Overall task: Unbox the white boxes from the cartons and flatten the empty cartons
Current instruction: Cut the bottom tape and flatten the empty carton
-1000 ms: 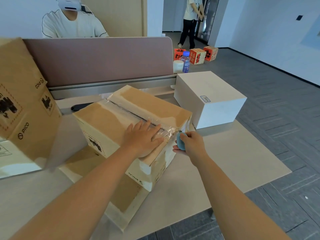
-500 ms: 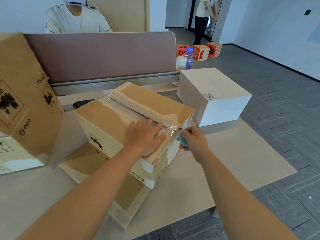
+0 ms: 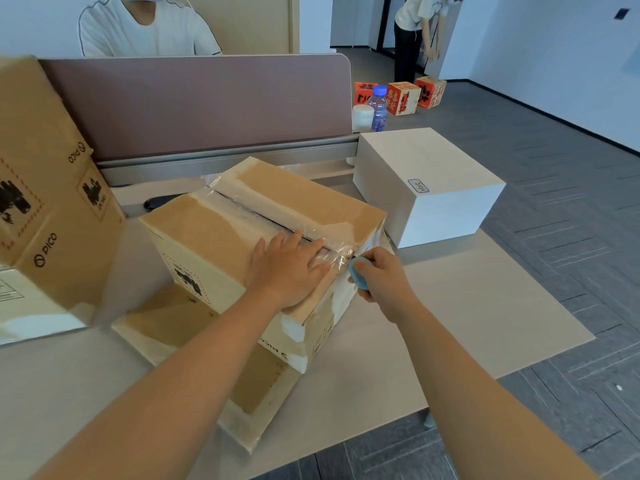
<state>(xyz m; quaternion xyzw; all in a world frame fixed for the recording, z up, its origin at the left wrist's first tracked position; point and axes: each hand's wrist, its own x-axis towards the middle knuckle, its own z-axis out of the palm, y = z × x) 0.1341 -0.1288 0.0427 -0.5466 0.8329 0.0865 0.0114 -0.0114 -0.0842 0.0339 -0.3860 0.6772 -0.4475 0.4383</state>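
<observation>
The taped carton sits in the middle of the desk, on top of a flattened carton that sticks out beneath its near side. Its top flaps are closed under clear tape, with a dark slit running along the seam; what it holds cannot be seen. Compared with half a second ago, the right hand has edged closer to the carton's near right corner, so the small blue cutter it grips now meets the crinkled tape at the seam's end. The fingers are curled round the cutter, and its blade is not visible. The left hand lies as before, flat on the carton's top, fingers straight and pressing down just beside the seam, holding nothing.

Right of the carton and a little behind it, a closed white box stands on the desk, a small label on its top. Left of the carton, a larger brown carton is tilted at the desk's edge. Behind the carton runs a mauve divider panel, with a water bottle and a white cup at its right end. Further behind, three red boxes rest on the floor.
</observation>
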